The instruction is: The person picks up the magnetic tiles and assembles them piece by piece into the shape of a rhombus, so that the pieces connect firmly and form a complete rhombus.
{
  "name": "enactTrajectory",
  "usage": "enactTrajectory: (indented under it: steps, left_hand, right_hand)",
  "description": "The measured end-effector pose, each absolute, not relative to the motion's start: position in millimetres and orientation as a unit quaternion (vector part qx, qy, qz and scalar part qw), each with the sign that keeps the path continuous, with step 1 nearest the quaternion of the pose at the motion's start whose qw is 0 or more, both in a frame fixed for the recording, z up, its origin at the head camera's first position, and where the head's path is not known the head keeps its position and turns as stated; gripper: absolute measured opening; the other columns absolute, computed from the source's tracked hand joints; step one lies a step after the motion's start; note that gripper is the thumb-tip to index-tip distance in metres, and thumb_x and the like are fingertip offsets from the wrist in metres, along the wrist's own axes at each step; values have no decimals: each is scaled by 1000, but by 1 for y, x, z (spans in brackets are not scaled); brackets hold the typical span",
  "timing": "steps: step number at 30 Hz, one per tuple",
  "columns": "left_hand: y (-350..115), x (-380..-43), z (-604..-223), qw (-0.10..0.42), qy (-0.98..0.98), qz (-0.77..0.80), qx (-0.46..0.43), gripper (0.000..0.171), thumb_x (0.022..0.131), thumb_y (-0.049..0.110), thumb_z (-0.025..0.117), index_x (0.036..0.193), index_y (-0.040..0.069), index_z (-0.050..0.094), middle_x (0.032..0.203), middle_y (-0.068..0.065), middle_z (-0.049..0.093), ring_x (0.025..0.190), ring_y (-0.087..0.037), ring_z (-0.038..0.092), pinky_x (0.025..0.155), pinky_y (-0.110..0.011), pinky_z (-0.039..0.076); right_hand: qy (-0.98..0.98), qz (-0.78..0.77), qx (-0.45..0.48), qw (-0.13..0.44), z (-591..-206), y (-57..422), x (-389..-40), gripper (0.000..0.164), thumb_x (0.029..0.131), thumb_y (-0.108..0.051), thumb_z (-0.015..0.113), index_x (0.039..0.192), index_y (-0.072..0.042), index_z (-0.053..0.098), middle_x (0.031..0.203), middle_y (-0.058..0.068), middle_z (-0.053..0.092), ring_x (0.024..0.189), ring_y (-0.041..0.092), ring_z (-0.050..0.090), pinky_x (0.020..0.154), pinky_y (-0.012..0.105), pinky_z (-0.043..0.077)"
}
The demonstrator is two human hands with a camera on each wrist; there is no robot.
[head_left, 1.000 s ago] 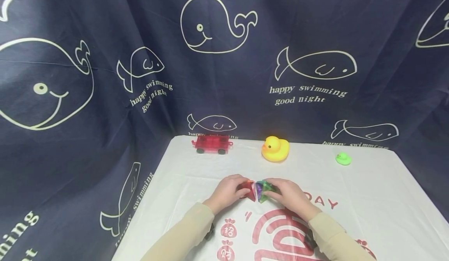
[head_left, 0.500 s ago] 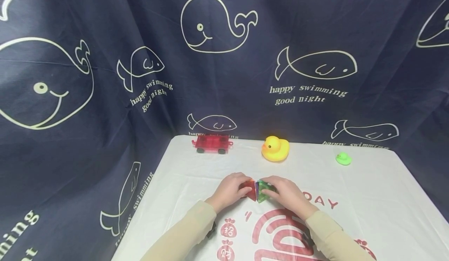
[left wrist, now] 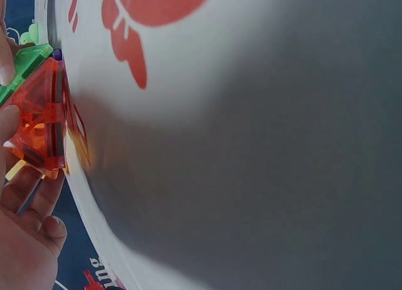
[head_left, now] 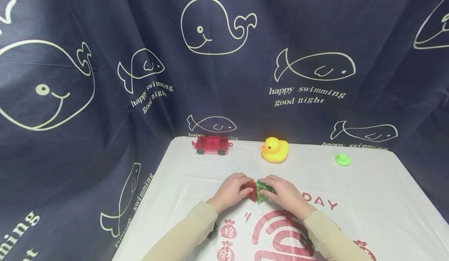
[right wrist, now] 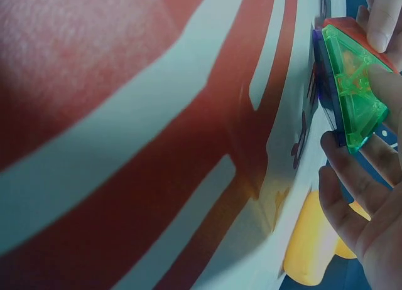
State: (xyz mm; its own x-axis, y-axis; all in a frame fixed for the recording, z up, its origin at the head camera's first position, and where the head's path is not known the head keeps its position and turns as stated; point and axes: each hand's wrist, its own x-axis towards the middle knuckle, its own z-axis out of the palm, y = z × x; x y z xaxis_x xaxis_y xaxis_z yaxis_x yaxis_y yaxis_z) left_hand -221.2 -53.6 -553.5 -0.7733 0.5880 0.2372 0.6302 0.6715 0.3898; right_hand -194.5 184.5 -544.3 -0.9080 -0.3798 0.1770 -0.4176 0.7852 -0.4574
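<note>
My left hand (head_left: 228, 192) grips a red translucent magnetic tile piece (left wrist: 43, 108) between thumb and fingers, with orange showing behind the red face. Facing it, my right hand (head_left: 285, 194) pinches a green translucent magnetic tile piece (right wrist: 357, 83), which has a purple tile (right wrist: 326, 83) along its lower side. The two pieces meet edge to edge, or nearly so, just above or on the tabletop. Both have slanted, triangular faces. My fingers cover much of their outer sides, so how many tiles each piece has is hidden.
A white printed cloth (head_left: 365, 190) covers the table. Along its back edge stand a red wheeled toy car base (head_left: 212, 145), a yellow rubber duck (head_left: 275, 150) and a small green duck (head_left: 343, 159). Behind hangs a dark blue curtain (head_left: 224, 85) with whale and fish drawings.
The red and green pieces have come together, narrowing the gap between them. The green piece has turned, so its purple side no longer shows in the head view. Both hands keep their hold.
</note>
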Motion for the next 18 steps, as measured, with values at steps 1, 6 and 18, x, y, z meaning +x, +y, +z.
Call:
enactTrajectory:
  steps: [1,6,18]
  left_hand:
    - [-54,-220,-553,45,-913,-233,-333,35,101,32,71,131,15,72,111,6,71,104,-10,63,96,-29,50]
    - [-56,-218,-551,40,-912,-240,-331,35,101,32,72,131,13,71,113,6,71,105,-10,64,96,-29,51]
    - [-65,-221,-556,40,-910,-247,-330,33,100,27,71,130,13,71,112,5,71,106,-11,65,99,-31,50]
  right_hand:
    - [-945,249,211,37,-545,184,-194,43,90,-38,84,128,-21,74,113,-10,70,106,14,68,96,45,55]
    - [-945,250,208,34,-546,186,-193,46,91,-40,82,132,-21,72,117,-8,70,109,15,68,97,46,55]
    - [-946,255,197,28,-544,200,-190,46,96,-41,76,136,-20,69,120,-7,69,100,13,65,94,49,55]
